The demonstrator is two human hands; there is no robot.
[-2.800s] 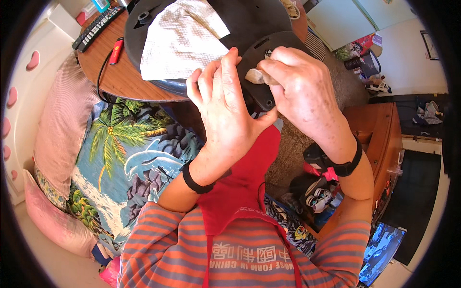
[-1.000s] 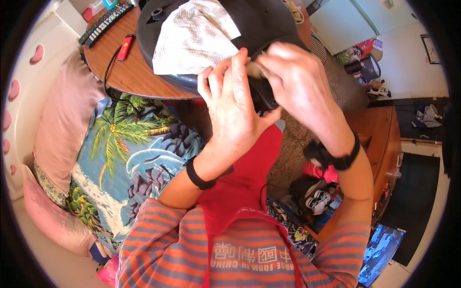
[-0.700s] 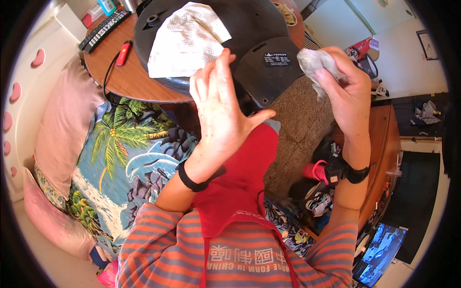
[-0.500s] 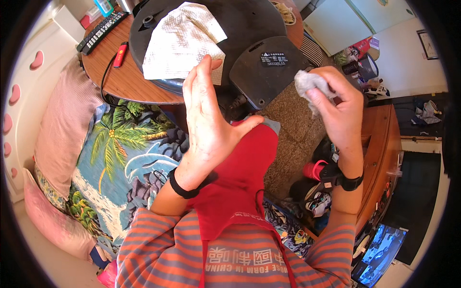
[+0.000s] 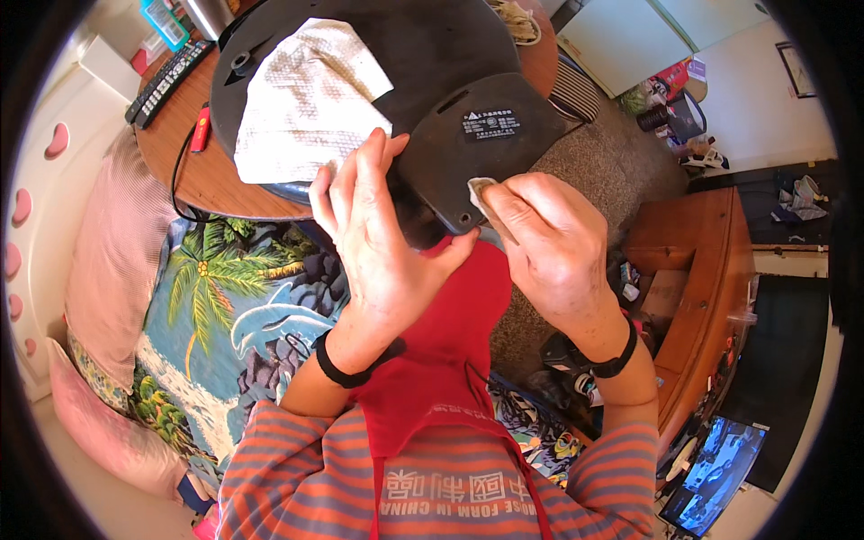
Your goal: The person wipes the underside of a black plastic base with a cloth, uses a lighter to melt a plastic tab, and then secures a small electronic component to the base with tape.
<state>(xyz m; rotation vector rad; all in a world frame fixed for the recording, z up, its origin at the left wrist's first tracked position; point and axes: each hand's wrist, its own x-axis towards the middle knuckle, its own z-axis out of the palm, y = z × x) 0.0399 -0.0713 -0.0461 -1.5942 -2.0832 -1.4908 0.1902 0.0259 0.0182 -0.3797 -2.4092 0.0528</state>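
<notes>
A round black appliance (image 5: 441, 45), seemingly an electric griddle lying underside up, rests on the wooden table. From its near right side juts a flat black housing (image 5: 450, 166) with a printed label. My left hand (image 5: 378, 247) is at the near edge with its fingers stretched apart, the thumb close to the housing's corner; whether it presses there I cannot tell. A crumpled white wipe (image 5: 481, 187) is pinched in my right hand (image 5: 560, 245), at the housing's right edge. Spread over the griddle's left part is a textured white paper towel (image 5: 306, 103).
On the table's left lie a black remote control (image 5: 171, 81) and a red lighter (image 5: 201, 128) beside a dark cable. A bed with a palm-print cover (image 5: 202, 270) is at the left. A wooden cabinet (image 5: 693, 270) stands right, with a lit screen (image 5: 720, 472) below it.
My right hand has moved left with the wipe, from above the floor to the housing's edge. The griddle and paper towel appear farther left and lower in view. My left hand has come down slightly.
</notes>
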